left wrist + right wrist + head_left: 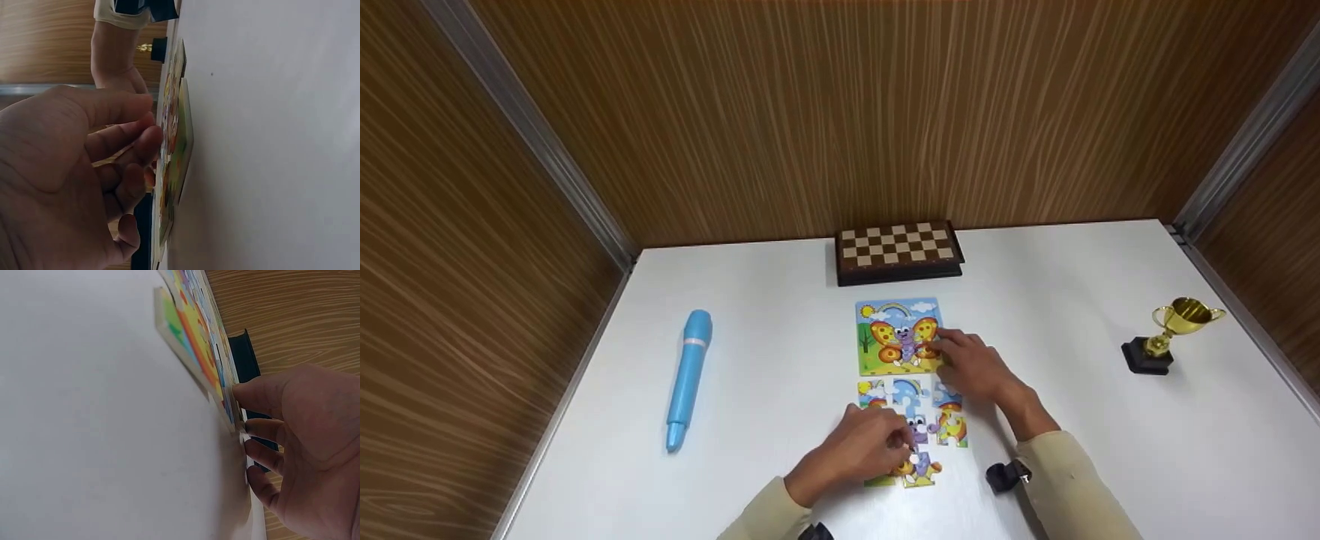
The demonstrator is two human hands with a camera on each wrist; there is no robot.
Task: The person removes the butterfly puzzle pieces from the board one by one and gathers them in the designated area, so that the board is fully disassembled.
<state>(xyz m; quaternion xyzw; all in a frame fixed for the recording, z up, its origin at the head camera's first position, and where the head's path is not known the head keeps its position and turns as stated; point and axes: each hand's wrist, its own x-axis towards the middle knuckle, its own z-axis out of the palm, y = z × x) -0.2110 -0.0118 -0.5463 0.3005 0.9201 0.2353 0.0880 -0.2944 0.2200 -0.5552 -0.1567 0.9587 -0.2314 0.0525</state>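
Observation:
A square butterfly picture board [898,356] lies flat on the white table. Just below it, loose jigsaw pieces [907,391] of the same picture lie in rows with gaps between them. Over the lower left pieces hovers my left hand [864,444], fingers loosely bent; in the left wrist view, thumb and fingertips [147,140] come near each other with nothing visible between them. My right hand [979,369] reaches the board's right edge, its fingertips touching there. Its thumb [253,394] is by the corner of the upper right piece, whose contact I cannot make out.
Behind the board, a folded chessboard box [898,251] sits against the wood-grain wall. A big blue pen-shaped object [688,379] lies at left. On the right stands a gold trophy cup [1174,326] with a black base. Black wrist cameras [1006,475] are worn at the sleeves.

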